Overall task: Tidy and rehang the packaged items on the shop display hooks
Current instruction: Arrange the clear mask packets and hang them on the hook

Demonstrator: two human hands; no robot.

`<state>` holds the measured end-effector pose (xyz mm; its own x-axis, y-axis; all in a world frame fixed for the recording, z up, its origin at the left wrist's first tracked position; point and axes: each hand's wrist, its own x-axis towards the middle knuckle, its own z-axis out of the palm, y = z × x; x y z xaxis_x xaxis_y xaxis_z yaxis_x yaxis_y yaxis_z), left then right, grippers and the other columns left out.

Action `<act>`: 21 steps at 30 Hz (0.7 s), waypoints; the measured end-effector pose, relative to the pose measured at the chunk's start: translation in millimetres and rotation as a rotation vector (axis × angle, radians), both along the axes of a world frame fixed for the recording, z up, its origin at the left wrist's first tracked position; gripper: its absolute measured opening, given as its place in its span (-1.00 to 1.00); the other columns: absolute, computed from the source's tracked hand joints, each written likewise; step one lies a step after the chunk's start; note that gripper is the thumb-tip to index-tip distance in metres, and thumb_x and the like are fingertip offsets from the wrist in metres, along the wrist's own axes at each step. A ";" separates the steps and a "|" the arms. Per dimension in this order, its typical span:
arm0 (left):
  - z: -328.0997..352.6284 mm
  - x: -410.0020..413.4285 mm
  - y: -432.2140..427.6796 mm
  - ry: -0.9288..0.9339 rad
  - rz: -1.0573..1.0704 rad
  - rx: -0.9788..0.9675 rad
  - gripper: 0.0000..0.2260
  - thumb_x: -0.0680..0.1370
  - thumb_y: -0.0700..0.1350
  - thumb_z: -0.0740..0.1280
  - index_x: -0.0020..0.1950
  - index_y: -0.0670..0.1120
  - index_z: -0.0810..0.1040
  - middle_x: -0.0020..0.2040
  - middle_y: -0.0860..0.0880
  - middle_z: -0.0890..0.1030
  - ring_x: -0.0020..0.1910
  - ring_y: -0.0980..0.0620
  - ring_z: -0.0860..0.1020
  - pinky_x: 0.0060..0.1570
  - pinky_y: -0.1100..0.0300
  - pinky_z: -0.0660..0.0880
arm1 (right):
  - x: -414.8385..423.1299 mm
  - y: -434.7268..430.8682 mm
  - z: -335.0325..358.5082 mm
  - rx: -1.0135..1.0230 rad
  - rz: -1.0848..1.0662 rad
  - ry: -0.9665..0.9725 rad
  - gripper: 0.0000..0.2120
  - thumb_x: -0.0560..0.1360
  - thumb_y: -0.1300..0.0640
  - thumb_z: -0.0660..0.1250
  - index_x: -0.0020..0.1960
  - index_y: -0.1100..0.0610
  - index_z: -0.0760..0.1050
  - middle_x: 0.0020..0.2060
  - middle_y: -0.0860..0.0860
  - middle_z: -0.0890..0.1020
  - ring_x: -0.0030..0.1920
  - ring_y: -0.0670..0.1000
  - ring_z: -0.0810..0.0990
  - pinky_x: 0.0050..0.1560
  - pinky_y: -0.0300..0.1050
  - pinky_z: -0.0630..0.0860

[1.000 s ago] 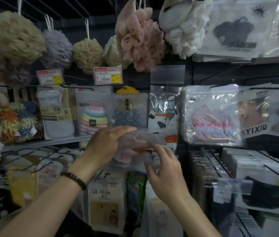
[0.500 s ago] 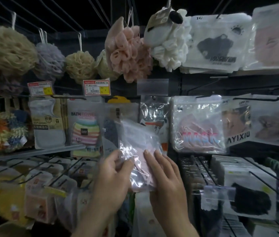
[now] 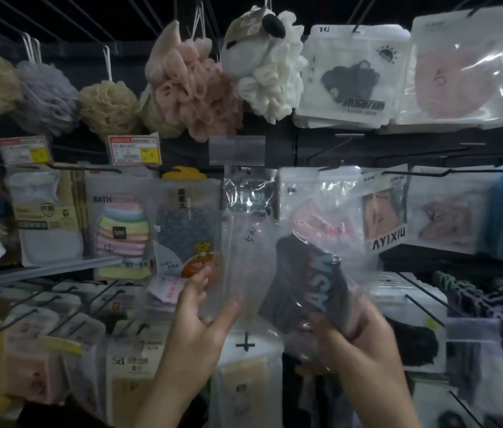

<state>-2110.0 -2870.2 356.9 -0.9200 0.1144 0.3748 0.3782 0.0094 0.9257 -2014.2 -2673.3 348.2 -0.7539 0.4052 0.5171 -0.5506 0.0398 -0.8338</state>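
In front of the display I hold a clear plastic packet with a dark mask printed in pale letters inside. My right hand grips its lower right part, fingers curled round the dark mask. My left hand holds the packet's clear left edge between thumb and fingers. Behind the packet hangs a crinkled clear packet under an empty label holder. A pink mask packet hangs just right of it.
Bath puffs hang along the top row beside white mask packets. Bath towel packs hang at the left. Black hooks with boxed goods jut out below on both sides.
The packet in my hands has turned, so a dark mask now shows where a pale pink side showed. Both hands sit lower and further apart. The view has tilted up slightly.
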 end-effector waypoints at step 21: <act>-22.6 24.3 52.4 -0.071 -0.192 0.290 -0.82 0.74 -0.08 0.29 0.13 0.18 0.64 -0.03 0.00 0.67 -0.32 -0.06 0.62 -0.40 -0.02 0.67 | 29.5 40.9 -13.3 -0.030 -0.160 -0.035 -0.31 0.59 0.44 0.35 0.61 -0.05 0.39 0.15 0.05 0.78 0.01 0.13 0.81 -0.10 -0.07 0.75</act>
<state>-2085.7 -2817.8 334.3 -0.9171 0.1860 0.3526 0.2819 -0.3226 0.9036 -1984.7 -2632.5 334.9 -0.6960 0.5365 0.4772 -0.5096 0.0992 -0.8547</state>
